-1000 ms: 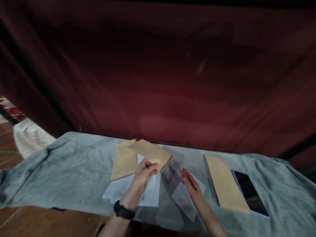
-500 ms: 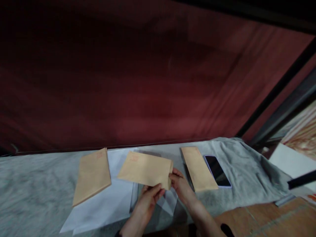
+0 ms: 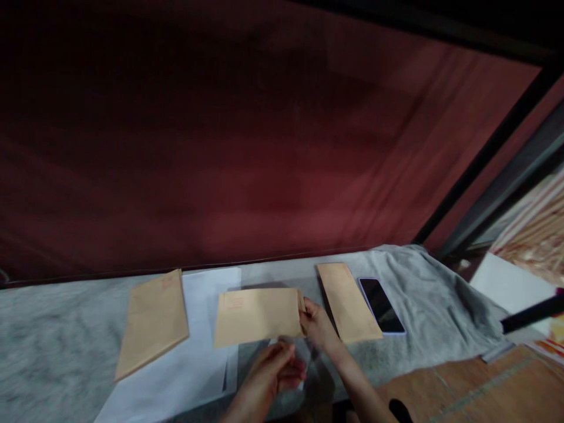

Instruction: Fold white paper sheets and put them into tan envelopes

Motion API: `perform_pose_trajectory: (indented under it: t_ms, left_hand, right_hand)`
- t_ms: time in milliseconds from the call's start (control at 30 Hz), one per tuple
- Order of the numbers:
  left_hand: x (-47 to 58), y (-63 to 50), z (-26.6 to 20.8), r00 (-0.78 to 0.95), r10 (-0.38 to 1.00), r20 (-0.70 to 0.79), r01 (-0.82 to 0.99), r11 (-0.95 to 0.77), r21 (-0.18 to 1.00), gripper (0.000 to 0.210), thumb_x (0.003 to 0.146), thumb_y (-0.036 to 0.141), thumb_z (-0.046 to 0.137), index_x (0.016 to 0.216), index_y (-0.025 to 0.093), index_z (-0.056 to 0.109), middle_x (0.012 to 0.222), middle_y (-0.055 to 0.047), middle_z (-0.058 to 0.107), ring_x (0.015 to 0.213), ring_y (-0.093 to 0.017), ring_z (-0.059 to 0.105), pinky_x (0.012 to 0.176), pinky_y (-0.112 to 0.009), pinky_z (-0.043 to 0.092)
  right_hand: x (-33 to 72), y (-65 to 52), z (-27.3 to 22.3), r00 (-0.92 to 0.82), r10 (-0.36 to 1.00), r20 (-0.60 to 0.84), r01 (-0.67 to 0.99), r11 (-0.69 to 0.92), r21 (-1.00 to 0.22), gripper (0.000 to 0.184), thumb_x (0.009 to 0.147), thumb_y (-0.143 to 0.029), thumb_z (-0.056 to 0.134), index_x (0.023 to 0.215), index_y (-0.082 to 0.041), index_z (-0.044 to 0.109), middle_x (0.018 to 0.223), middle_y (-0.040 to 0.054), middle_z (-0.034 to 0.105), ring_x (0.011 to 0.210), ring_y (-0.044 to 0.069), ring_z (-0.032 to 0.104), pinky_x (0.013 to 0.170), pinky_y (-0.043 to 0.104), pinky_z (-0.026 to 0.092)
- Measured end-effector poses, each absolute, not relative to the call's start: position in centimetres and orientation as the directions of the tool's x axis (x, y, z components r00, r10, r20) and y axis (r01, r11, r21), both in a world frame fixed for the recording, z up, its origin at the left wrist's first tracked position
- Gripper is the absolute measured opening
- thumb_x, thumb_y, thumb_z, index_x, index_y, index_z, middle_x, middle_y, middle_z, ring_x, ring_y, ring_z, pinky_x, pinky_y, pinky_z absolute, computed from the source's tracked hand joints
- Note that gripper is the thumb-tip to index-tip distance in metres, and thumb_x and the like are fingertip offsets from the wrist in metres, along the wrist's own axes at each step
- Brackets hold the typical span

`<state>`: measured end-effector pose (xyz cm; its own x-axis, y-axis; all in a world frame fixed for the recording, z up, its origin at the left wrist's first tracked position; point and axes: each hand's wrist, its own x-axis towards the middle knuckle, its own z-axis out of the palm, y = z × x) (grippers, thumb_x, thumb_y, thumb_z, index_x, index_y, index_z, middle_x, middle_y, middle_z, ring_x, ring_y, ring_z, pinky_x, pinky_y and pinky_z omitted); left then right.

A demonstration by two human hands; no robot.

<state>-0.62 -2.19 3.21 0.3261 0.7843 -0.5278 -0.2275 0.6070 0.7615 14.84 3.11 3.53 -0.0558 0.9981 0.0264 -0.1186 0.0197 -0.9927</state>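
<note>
Pinching a rectangular tan paper envelope [image 3: 258, 317] by its right end is the right hand [image 3: 320, 328] — the left hand [image 3: 272, 369] curls loosely on the near side, any hold impossible to tell.

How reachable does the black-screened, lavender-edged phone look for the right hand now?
Probably not immediately: the right hand grips a red-printed tan paper envelope. With that released, likely yes; only a long tan paper envelope lying flat separates it from the phone.

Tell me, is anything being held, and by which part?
The right hand holds a brown envelope by its right end; whether the left hand holds anything cannot be told.
</note>
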Motion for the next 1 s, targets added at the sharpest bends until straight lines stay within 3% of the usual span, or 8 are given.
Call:
perform_pose_trajectory:
  t_ms: [67,100,167,233,300,400,767,1000]
  left_hand:
    - [-1.2,-2.0,3.4,0.358,0.891,-0.279,0.078,0.269,0.960,0.026,0.080,0.044,0.074,0.083,0.019,0.067,0.086,-0.011,0.076,0.076,-0.026,0.074,0.071,-0.037,0.061]
    - [-1.6,-1.8,3.7,0.342,0.934,-0.101,0.244,0.016,0.970,0.024,0.081,0.042,0.072,0.091,0.021,0.070,0.098,-0.012,0.076,0.090,-0.028,0.074,0.083,-0.041,0.059]
    - [-2.7,-0.9,4.5,0.343,0.909,0.237,0.531,-0.396,0.749,0.045,0.080,0.035,0.073,0.124,0.027,0.065,0.141,-0.012,0.061,0.132,-0.034,0.054,0.113,-0.054,0.040]
    - [-3.8,0.1,5.2,0.389,0.833,0.393,0.721,-0.541,0.433,0.073,0.079,0.036,0.075,0.147,0.032,0.047,0.162,-0.011,0.033,0.149,-0.038,0.029,0.120,-0.064,0.022]
    - [-4.8,0.9,5.7,0.431,0.787,0.441,0.798,-0.561,0.220,0.093,0.076,0.041,0.077,0.156,0.031,0.031,0.168,-0.014,0.015,0.153,-0.040,0.016,0.119,-0.068,0.015]
    - [-5.5,1.7,6.1,0.475,0.775,0.417,0.825,-0.557,0.095,0.108,0.070,0.047,0.080,0.159,0.029,0.021,0.168,-0.017,0.009,0.153,-0.042,0.013,0.118,-0.070,0.012]
    - [-5.2,1.4,7.3,0.523,0.761,0.384,0.825,-0.565,-0.004,0.098,0.076,0.042,0.075,0.159,0.031,0.023,0.162,-0.015,0.030,0.149,-0.038,0.027,0.120,-0.067,0.009]
    - [-4.7,1.6,6.6,0.521,0.789,0.326,0.827,-0.561,0.035,0.096,0.079,0.034,0.071,0.160,0.031,0.019,0.155,-0.014,0.041,0.143,-0.035,0.038,0.121,-0.063,0.008]
  right_hand:
    - [15.3,3.3,3.3,-0.004,0.997,0.078,-0.034,0.078,-0.996,0.023,0.081,-0.042,0.069,0.090,-0.022,0.075,0.080,-0.0001,0.072,0.080,0.020,0.064,0.074,0.029,0.051]
    - [15.6,3.3,3.4,0.002,0.996,0.090,-0.030,0.090,-0.996,0.024,0.082,-0.043,0.068,0.090,-0.021,0.075,0.081,0.0002,0.072,0.080,0.020,0.063,0.075,0.029,0.051]
    - [16.1,3.3,3.6,-0.015,0.996,0.085,-0.071,0.084,-0.994,0.026,0.082,-0.045,0.068,0.092,-0.022,0.075,0.083,0.0002,0.072,0.079,0.019,0.063,0.076,0.030,0.051]
    - [16.3,3.1,4.0,-0.049,0.998,0.043,-0.123,0.037,-0.992,0.027,0.081,-0.046,0.070,0.094,-0.023,0.074,0.083,-0.0005,0.073,0.078,0.019,0.064,0.074,0.029,0.051]
    - [16.4,2.9,4.4,-0.081,0.997,-0.001,-0.150,-0.013,-0.989,0.028,0.077,-0.046,0.074,0.093,-0.023,0.074,0.079,-0.0012,0.073,0.075,0.019,0.065,0.070,0.028,0.050]
    - [16.3,2.6,4.9,-0.154,0.988,-0.029,-0.183,-0.058,-0.982,0.029,0.075,-0.046,0.076,0.093,-0.023,0.074,0.077,-0.0012,0.073,0.075,0.019,0.066,0.070,0.029,0.050]
    - [17.4,3.4,3.3,-0.145,0.989,-0.008,-0.068,-0.018,-0.998,0.027,0.078,-0.042,0.072,0.097,-0.023,0.074,0.084,0.0003,0.074,0.077,0.019,0.066,0.068,0.028,0.051]
    - [18.2,4.0,1.5,-0.018,1.000,-0.016,0.050,-0.015,-0.999,0.024,0.078,-0.039,0.067,0.094,-0.022,0.073,0.076,0.0020,0.073,0.071,0.021,0.065,0.061,0.030,0.052]
